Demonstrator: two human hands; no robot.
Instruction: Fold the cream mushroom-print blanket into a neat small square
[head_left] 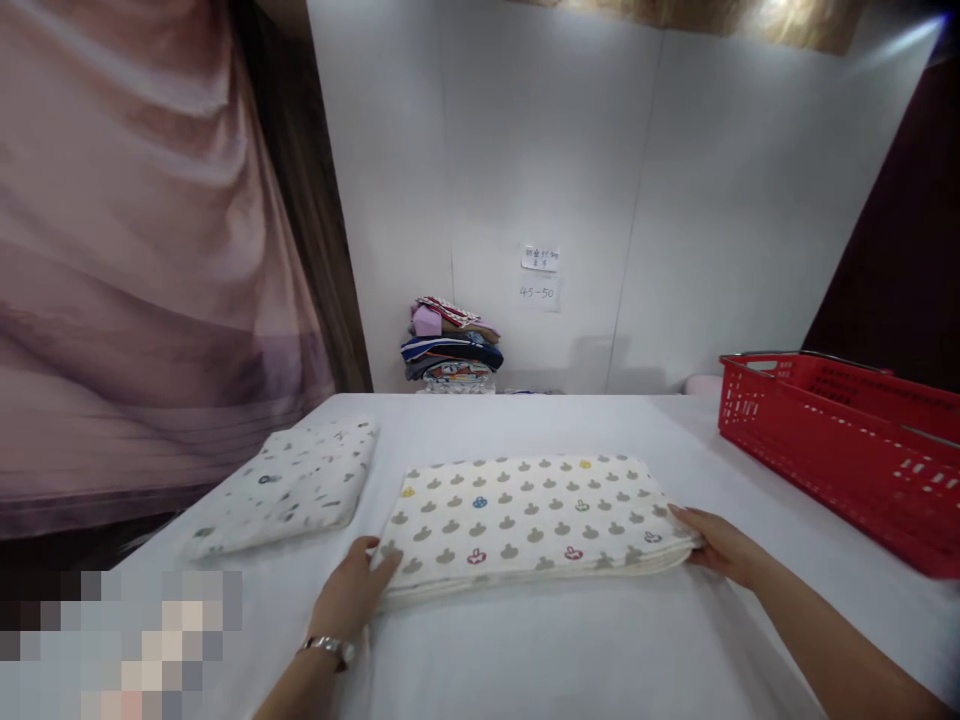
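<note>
A folded white cloth (525,515) with a print of grey shapes and a few coloured ones lies flat on the white table, layers showing along its front edge. At its front left corner is my left hand (352,592), wearing a metal-band watch (330,650); the thumb rests on the cloth and the other fingers are partly hidden at the edge. My right hand (716,545) pinches the front right corner, thumb on top and fingers beneath. To the left lies a second folded white cloth (300,480) with a small dark print, touched by neither hand.
A red plastic basket (840,450) stands on the table (570,650) at the right. Beyond the far edge rises a stack of folded fabrics (454,350) against a white wall with paper notes (540,275). A pinkish curtain (150,250) hangs at left.
</note>
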